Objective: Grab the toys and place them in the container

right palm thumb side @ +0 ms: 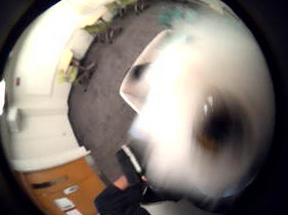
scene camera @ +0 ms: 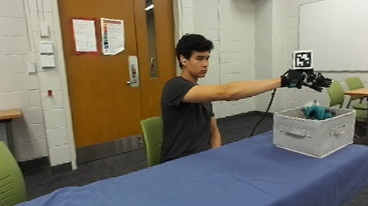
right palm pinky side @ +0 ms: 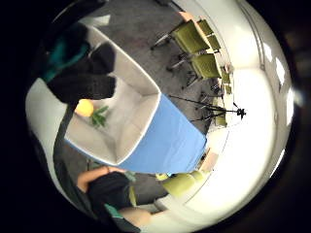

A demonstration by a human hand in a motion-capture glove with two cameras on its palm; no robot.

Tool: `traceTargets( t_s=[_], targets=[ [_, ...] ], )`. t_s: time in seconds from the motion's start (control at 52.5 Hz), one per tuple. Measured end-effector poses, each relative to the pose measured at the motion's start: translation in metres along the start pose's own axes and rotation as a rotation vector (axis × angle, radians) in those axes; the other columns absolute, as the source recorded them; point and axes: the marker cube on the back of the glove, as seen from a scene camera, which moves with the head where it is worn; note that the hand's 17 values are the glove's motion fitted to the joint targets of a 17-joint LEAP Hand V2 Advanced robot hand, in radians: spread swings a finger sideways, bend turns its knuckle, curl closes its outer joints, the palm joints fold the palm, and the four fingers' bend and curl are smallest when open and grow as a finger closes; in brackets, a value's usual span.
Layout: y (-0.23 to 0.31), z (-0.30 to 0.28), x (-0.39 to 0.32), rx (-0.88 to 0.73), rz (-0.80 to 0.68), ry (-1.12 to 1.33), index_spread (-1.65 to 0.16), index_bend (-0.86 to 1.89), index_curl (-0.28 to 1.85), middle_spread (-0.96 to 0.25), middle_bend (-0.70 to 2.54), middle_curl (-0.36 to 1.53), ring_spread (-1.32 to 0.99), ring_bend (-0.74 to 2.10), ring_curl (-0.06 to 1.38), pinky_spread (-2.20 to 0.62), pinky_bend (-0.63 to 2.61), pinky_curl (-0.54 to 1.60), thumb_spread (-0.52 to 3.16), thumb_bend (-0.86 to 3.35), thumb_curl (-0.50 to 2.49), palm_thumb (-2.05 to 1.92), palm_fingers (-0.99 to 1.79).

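above the white container [scene camera: 313, 133] at the far end of the table [scene camera: 178, 189], the gloved right hand [scene camera: 305, 79] hangs with its fingers spread, holding nothing. a teal toy [scene camera: 318, 111] is at the container's rim, seemingly dropping in or lying on top. a yellow toy with green leaves [right palm pinky side: 90, 110] already lies on the bottom.

i think the teal toy could catch on the rim and fall outside, because the container stands close to the table edge. a large white, blurred shape near the palm cannot be identified. green chairs [scene camera: 152, 138] stand around, but nothing blocks the way.
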Motion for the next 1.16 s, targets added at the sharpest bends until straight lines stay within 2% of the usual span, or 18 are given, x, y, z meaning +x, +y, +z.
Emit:
traceTargets(
  t_s=[0.038,0.133,0.191,0.248,0.286,0.381,0.476,0.591,0.8,1.01,1.162],
  targets=[
    [-0.002,0.001,-0.009,0.009,0.044,-0.024,-0.47,-0.09,1.2,-0.16,0.27,0.55,-0.24,0.8,0.49,-0.28,1.33,0.59,0.75,-0.19,0.84,-0.05,-0.29],
    [0.007,0.003,0.017,0.037,0.066,0.054,-0.43,-0.06,1.01,-0.05,0.24,0.5,-0.15,0.63,0.35,-0.17,1.3,0.49,0.82,-0.15,0.71,-0.15,-0.27],
    [0.01,0.004,0.008,0.057,0.11,0.128,-0.41,-0.03,0.92,-0.02,0.23,0.49,-0.12,0.58,0.31,-0.13,1.24,0.46,0.85,-0.15,0.64,-0.17,-0.27],
    [0.016,0.0,-0.004,0.065,0.119,0.098,-0.39,-0.02,0.83,-0.01,0.23,0.48,-0.09,0.55,0.3,-0.1,1.21,0.44,0.87,-0.14,0.58,-0.17,-0.26],
    [0.024,-0.003,-0.001,0.072,0.115,0.054,-0.38,0.0,0.78,-0.01,0.23,0.47,-0.08,0.53,0.29,-0.08,1.18,0.43,0.89,-0.14,0.54,-0.17,-0.26],
    [0.053,-0.002,0.04,0.062,0.187,0.161,-0.35,0.01,0.66,-0.03,0.22,0.47,-0.07,0.5,0.29,-0.06,1.13,0.4,0.92,-0.13,0.46,-0.17,-0.24],
    [0.087,-0.004,0.067,0.085,0.114,0.073,-0.31,0.06,0.59,-0.04,0.22,0.46,-0.09,0.45,0.28,-0.05,1.06,0.38,0.94,-0.13,0.39,-0.17,-0.19],
    [0.121,0.002,0.129,0.122,0.26,0.188,-0.28,0.12,0.53,-0.04,0.24,0.46,-0.14,0.39,0.27,-0.07,0.93,0.33,0.93,-0.14,0.32,-0.2,-0.16],
    [0.227,0.031,0.243,0.127,0.424,0.127,-0.23,0.13,0.47,-0.06,0.23,0.45,-0.24,0.36,0.27,-0.11,0.75,0.29,0.92,-0.14,0.23,-0.19,-0.08],
    [0.284,0.061,0.289,0.126,0.506,0.125,-0.22,0.14,0.42,-0.1,0.2,0.44,-0.32,0.38,0.29,-0.13,0.66,0.28,0.93,-0.13,0.18,-0.18,-0.07],
    [0.3,0.072,0.299,0.11,0.53,0.13,-0.24,0.1,0.37,-0.11,0.18,0.43,-0.3,0.32,0.29,-0.11,0.68,0.3,0.94,-0.12,0.16,-0.17,-0.13]
  ],
)
